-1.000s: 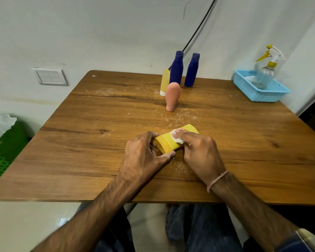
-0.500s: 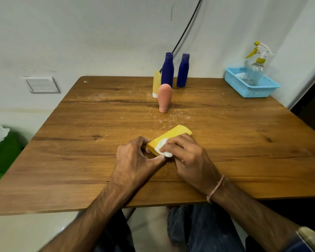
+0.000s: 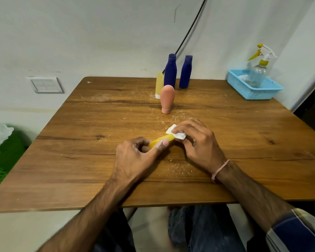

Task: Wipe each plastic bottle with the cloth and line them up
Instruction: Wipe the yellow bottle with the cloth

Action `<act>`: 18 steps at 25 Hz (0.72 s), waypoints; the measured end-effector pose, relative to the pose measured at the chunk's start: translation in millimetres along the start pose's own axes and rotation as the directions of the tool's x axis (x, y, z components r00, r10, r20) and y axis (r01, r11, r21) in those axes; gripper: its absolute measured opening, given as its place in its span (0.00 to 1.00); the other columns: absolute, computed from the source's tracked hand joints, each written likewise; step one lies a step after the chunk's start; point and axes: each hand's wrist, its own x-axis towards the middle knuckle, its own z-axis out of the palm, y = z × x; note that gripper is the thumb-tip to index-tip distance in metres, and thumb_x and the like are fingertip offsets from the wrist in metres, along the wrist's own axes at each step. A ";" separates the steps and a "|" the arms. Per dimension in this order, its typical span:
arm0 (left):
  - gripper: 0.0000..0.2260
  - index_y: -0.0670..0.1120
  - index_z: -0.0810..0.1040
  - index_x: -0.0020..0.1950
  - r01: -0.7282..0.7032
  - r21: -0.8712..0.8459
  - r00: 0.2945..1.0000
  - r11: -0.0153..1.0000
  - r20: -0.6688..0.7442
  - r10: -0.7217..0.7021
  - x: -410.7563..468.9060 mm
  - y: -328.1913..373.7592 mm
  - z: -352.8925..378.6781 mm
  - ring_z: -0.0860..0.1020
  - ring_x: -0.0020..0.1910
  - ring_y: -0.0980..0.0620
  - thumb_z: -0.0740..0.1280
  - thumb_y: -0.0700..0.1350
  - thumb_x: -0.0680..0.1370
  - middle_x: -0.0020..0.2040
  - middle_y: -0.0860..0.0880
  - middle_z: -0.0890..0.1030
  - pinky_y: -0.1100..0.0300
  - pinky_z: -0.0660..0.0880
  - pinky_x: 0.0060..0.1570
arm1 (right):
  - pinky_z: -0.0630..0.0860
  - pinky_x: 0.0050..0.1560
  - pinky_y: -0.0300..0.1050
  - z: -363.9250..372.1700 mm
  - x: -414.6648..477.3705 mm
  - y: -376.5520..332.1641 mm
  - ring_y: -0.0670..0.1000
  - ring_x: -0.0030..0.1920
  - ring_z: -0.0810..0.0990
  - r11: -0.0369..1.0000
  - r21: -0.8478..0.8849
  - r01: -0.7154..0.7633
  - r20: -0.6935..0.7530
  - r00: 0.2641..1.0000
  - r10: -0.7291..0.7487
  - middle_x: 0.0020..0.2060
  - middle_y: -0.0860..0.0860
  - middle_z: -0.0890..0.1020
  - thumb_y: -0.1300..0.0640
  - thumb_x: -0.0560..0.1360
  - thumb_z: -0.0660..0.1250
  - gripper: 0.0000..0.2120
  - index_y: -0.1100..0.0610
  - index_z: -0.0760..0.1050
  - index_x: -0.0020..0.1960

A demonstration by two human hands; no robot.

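A yellow plastic bottle (image 3: pixel 162 140) lies on its side on the wooden table (image 3: pixel 80 151), mostly hidden by my hands. My left hand (image 3: pixel 136 157) grips its near end. My right hand (image 3: pixel 196 140) presses a small white cloth (image 3: pixel 175 132) onto its far end. Farther back stand a pink bottle (image 3: pixel 167 100), a pale yellow bottle (image 3: pixel 159 84) and two dark blue bottles (image 3: pixel 170 70) (image 3: pixel 185 71), all upright near the wall.
A light blue basket (image 3: pixel 244 89) holding a clear spray bottle (image 3: pixel 256 71) sits at the table's far right corner. White dust speckles the wood around the hands. A green crate (image 3: pixel 2 160) stands on the floor at the left.
My right hand slid the cloth from the bottle's near part up to its far end. The bottle has turned so less of its yellow face shows.
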 end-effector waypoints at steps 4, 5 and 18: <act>0.12 0.52 0.84 0.50 -0.106 0.031 0.992 0.994 0.074 0.103 1.5 -7.2 -2.3 0.83 0.38 0.60 0.80 0.53 0.70 0.38 0.55 0.85 0.67 0.78 0.35 | 0.77 0.58 0.45 -3.1 6.5 3.3 0.47 0.55 0.78 0.992 0.112 -0.058 -0.056 0.996 0.064 0.50 0.51 0.82 0.74 0.70 0.69 0.14 0.60 0.82 0.51; 0.11 0.51 0.85 0.50 -0.135 0.054 0.989 0.989 0.063 0.132 1.8 -7.6 -2.4 0.83 0.38 0.61 0.79 0.52 0.71 0.38 0.55 0.86 0.69 0.77 0.35 | 0.77 0.57 0.45 -3.7 9.4 0.9 0.46 0.55 0.79 0.988 0.142 -0.066 -0.074 0.994 0.077 0.49 0.51 0.82 0.75 0.70 0.68 0.15 0.60 0.83 0.51; 0.14 0.44 0.81 0.36 -0.056 -0.011 0.989 0.998 0.134 0.057 1.4 -0.4 -2.0 0.75 0.23 0.57 0.72 0.50 0.78 0.27 0.50 0.82 0.62 0.69 0.23 | 0.77 0.57 0.48 25.1 -1.2 -41.9 0.53 0.55 0.79 1.000 0.026 -0.005 -0.129 0.992 0.009 0.52 0.54 0.83 0.78 0.67 0.66 0.20 0.62 0.82 0.54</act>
